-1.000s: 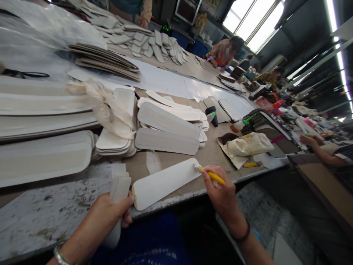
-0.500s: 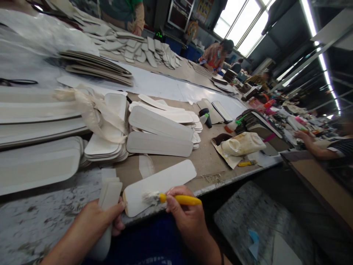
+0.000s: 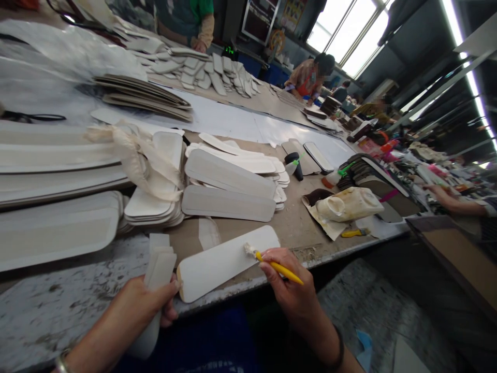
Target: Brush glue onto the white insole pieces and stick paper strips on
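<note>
A long white rounded panel (image 3: 229, 261) lies at the table's front edge, its left end beside my left hand (image 3: 153, 303). That hand is closed around several pale strips (image 3: 160, 261), with its thumb and fingertips at the panel's left end. My right hand (image 3: 289, 280) grips a yellow-handled paintbrush (image 3: 285, 272), and the whitish bristles rest on or just over the right half of the panel. Behind the panel, similar white panels (image 3: 229, 202) are stacked, with a cream cloth strip (image 3: 140, 166) draped over the pile to their left.
A glue-stained cream container (image 3: 349, 204) lies at the right, with another yellow brush (image 3: 355, 233) near the table edge. Large pale panels (image 3: 58, 223) are piled at the left. Brown curved panels (image 3: 143, 96) lie farther back. Co-workers (image 3: 310, 77) stand across and along the tables.
My right hand has moved the paintbrush to the right and up along the white panel. My left hand keeps its hold on the strips. The view has shifted slightly.
</note>
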Available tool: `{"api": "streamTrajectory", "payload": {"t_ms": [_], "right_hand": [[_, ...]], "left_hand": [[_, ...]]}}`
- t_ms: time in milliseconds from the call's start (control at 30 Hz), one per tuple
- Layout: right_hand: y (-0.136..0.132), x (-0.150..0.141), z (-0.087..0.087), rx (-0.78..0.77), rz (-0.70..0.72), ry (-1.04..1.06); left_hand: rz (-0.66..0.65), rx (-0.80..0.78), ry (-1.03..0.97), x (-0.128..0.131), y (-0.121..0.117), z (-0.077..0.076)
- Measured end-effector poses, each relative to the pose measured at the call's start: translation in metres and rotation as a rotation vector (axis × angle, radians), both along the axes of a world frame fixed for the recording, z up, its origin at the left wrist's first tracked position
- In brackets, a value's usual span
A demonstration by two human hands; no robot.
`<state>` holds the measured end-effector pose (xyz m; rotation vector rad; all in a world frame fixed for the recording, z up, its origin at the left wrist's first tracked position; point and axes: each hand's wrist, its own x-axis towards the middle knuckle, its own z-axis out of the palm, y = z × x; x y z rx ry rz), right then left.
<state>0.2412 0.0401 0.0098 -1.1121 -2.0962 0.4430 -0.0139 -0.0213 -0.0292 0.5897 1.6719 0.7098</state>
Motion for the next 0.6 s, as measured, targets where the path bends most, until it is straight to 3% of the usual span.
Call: {"api": "streamTrajectory", "payload": {"t_ms": [167, 300, 400, 467, 600], "right_hand": [[-0.017, -0.026, 0.004, -0.055, -0.004, 0.093], [-0.038, -0.059, 0.000, -0.409, 0.072, 0.336], [-0.040, -0.061, -0.003, -0.597, -0.070, 0.453], [-0.032, -0.047, -0.004, -0.550, -0.208, 0.412], [-0.009, -0.004, -0.003, -0.244, -0.430, 0.199]], "left_hand": [[-0.034, 0.034, 0.058, 0.004, 0.003, 0.026], [-0.083, 0.026, 0.053, 0.004, 0.004, 0.029], [-0.069, -0.002, 0.059, 0.003, 0.003, 0.025], [-0.037, -0.028, 0.039, 0.003, 0.004, 0.025], [-0.031, -0.057, 0.033, 0.004, 0.005, 0.027]]}}
